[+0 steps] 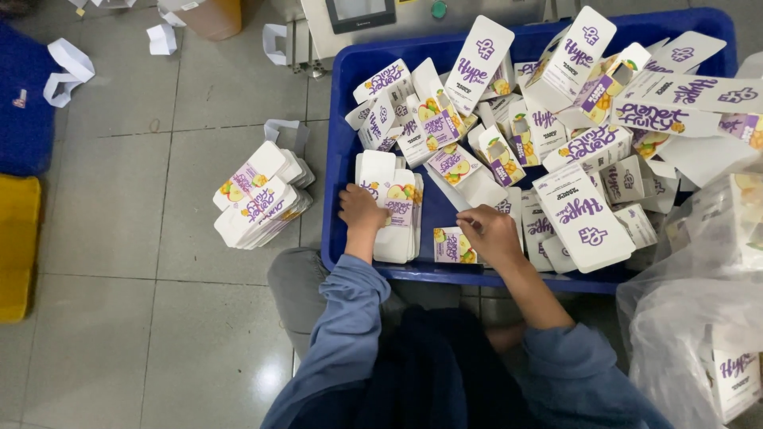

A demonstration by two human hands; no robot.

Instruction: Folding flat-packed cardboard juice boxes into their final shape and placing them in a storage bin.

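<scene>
Boxes lay flat all over the blue bin (342, 159) — my left hand (359, 208) pressed its curled fingers on the neat stack (392, 214), my right hand (490, 232) pinched one small box (455, 246), and I feared a bump could tip that stack.

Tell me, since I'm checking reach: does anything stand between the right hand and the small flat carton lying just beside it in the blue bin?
Nothing visible does. The right hand sits right next to the small flat carton on the bare floor of the blue bin. The left hand rests apart, on a neat stack of cartons.
</scene>
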